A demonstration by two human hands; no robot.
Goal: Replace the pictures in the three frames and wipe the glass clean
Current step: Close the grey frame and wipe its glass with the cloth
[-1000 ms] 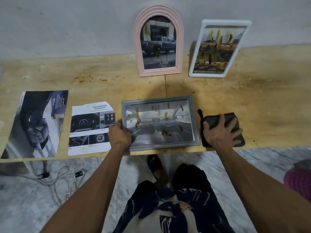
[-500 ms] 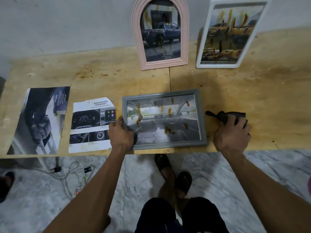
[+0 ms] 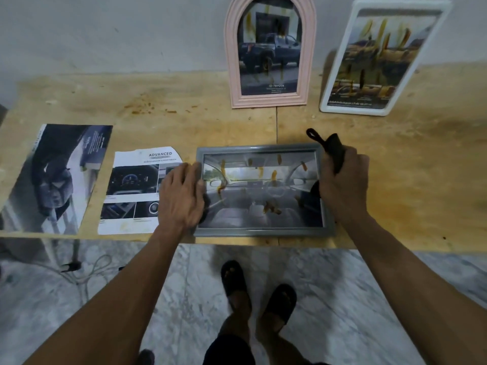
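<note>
The grey frame [image 3: 263, 191] lies flat at the tabletop's [image 3: 408, 180] near edge, glass smeared. The left hand [image 3: 181, 196] covers its left rail, fingers hidden. The right hand [image 3: 344, 185] grips a bunched black cloth [image 3: 334, 148] over the right rail. Behind, the pink arched frame [image 3: 268, 52] and white frame [image 3: 379, 57] lean on the wall, tops cut off.

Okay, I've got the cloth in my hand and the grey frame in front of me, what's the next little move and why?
Probably bring the dark cloth, gripped in your right hand, down onto the grey frame and start wiping. Its glass shows brown smears, and your left hand steadies its left edge.
</note>
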